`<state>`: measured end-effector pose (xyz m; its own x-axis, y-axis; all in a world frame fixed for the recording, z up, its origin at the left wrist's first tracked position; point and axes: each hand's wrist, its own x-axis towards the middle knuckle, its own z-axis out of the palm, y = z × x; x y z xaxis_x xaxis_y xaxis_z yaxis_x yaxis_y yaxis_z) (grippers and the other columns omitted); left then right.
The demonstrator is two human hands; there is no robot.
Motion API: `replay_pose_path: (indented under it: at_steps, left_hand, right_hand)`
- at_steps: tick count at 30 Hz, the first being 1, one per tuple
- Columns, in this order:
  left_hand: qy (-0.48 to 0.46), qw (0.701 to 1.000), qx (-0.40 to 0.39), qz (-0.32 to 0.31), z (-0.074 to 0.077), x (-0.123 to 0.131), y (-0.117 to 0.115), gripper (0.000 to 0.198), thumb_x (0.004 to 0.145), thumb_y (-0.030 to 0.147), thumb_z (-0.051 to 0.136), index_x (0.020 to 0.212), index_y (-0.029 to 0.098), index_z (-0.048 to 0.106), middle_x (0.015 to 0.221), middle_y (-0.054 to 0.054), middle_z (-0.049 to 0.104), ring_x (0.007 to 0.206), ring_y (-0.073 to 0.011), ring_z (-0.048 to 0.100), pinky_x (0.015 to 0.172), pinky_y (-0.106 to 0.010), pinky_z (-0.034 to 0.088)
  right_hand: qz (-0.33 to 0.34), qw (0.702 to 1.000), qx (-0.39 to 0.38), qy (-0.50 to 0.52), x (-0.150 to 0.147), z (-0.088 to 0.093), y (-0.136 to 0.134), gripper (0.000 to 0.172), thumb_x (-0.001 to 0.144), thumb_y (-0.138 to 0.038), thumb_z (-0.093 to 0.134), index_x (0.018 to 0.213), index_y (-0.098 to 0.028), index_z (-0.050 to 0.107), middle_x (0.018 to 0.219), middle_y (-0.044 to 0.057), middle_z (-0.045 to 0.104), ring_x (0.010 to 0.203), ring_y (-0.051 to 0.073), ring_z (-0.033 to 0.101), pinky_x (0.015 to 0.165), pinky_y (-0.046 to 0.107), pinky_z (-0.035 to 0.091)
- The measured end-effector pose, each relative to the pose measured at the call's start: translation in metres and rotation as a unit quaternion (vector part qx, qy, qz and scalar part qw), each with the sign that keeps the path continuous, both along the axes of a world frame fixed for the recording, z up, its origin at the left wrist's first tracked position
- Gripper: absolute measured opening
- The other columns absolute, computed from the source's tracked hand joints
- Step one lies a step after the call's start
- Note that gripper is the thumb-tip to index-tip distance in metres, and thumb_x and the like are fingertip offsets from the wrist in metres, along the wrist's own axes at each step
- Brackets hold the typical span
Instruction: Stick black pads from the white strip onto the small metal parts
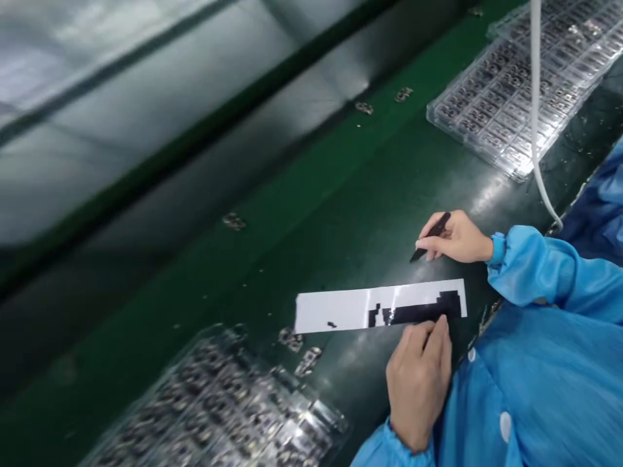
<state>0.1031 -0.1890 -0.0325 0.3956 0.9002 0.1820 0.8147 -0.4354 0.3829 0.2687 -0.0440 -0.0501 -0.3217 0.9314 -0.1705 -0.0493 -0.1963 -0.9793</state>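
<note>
A white strip (341,310) lies on the green work surface (311,214), with small black stickers (418,310) covering its right part. My left hand (419,383) rests at the strip's lower edge, fingertips pressed together on the black pieces. Just beyond the strip, my right hand (455,238) is closed on black tweezers (431,235), tip pointing down-left above the surface. Both arms wear blue sleeves.
A clear tray of small metal parts (516,97) sits at the far right, another clear tray (228,408) lies near the bottom left. Loose small parts (300,350) lie beside the strip and further off. A white cable (535,117) hangs at the right.
</note>
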Motion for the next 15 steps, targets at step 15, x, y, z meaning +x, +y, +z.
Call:
replay_pose_path:
  at_steps: [15]
  left_hand:
    - [0.132,0.988,-0.051,0.056,-0.011,0.023,0.000,0.035,0.093,0.030,0.042,0.120,0.018,0.061,0.077,-0.005,0.060,0.069,-0.0177,0.055,0.051,-0.027,0.034]
  right_hand:
    - [0.068,0.996,-0.017,-0.057,0.025,0.006,-0.040,0.029,0.065,-0.037,0.075,0.071,-0.014,0.057,0.052,-0.002,0.060,0.048,0.013,0.063,0.046,0.021,0.050]
